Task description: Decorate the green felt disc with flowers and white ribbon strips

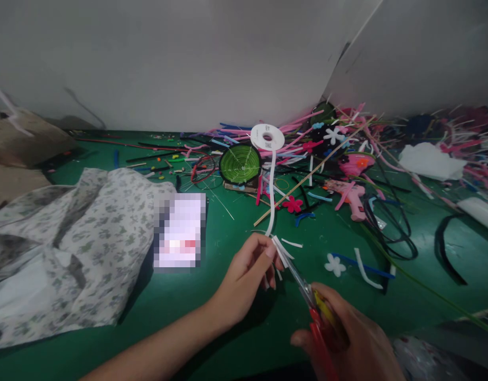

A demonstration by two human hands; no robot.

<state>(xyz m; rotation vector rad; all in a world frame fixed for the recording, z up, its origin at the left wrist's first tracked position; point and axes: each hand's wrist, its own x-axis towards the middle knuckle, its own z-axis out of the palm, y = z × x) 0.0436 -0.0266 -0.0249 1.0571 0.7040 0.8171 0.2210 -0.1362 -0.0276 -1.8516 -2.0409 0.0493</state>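
My left hand [249, 275] pinches the end of a white ribbon [273, 196] between thumb and fingers. The ribbon runs back to a white spool [267, 137] that rests among the craft pieces. In my right hand [350, 333] are scissors [317, 317] with red and yellow handles. Their blades reach the ribbon end just beside my left thumb. Thin white offcuts [292, 243] lie close to the blades. Part of my left fingers is hidden behind the ribbon.
A pink glue gun [352, 198] with a black cable lies right of centre. Behind are a green round woven piece [240, 165] and tangled pipe cleaners [299, 124]. A white felt flower [334, 264] lies to the right. Patterned cloth [85, 227] and a blurred-out phone [182, 227] lie left.
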